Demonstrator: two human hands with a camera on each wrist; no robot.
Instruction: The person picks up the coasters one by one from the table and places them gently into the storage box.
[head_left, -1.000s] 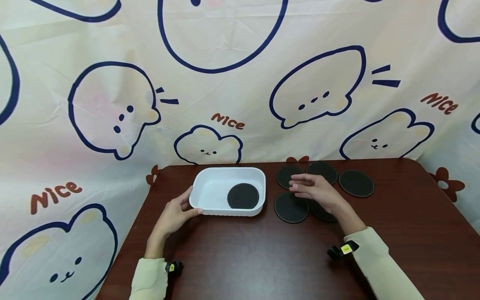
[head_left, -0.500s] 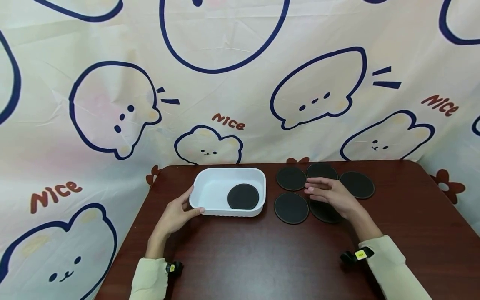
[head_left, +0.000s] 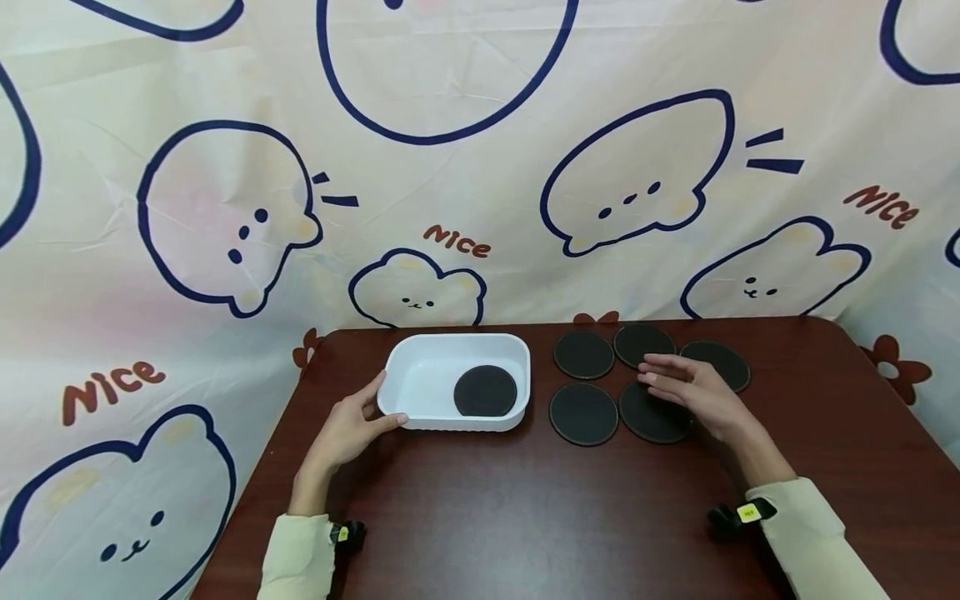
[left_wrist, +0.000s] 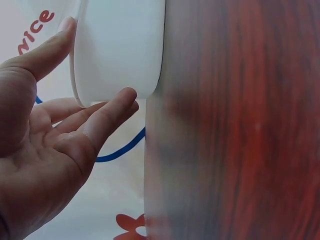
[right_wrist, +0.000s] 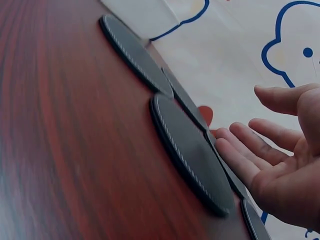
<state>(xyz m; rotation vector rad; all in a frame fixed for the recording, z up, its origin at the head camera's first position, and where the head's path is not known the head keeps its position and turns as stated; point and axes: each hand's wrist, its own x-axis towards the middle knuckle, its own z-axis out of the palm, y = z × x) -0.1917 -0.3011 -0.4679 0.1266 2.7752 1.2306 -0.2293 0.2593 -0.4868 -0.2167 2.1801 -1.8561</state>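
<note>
A white plastic tub (head_left: 420, 392) stands at the back of the table with one round black coaster (head_left: 486, 392) lying inside it. My left hand (head_left: 352, 427) holds the tub's left end, thumb on the front rim and fingers along the end wall (left_wrist: 120, 55). To the right of the tub, several black coasters (head_left: 583, 414) with stitched edges lie flat, close together. Above the front right coaster (head_left: 652, 415) my right hand (head_left: 693, 392) hovers, fingers loosely extended and holding nothing. In the right wrist view the fingertips overlap the coasters' edge, thumb apart.
The dark brown wooden table (head_left: 480, 517) stretches in front of both hands. Behind it hangs a pale cloth (head_left: 420, 200) with blue bear outlines, right at the table's back edge. A small black camera (head_left: 731, 517) sits on the right wrist.
My right hand has moved right across the coasters, from over the left ones to the front right one. My left hand and the tub have stayed put.
</note>
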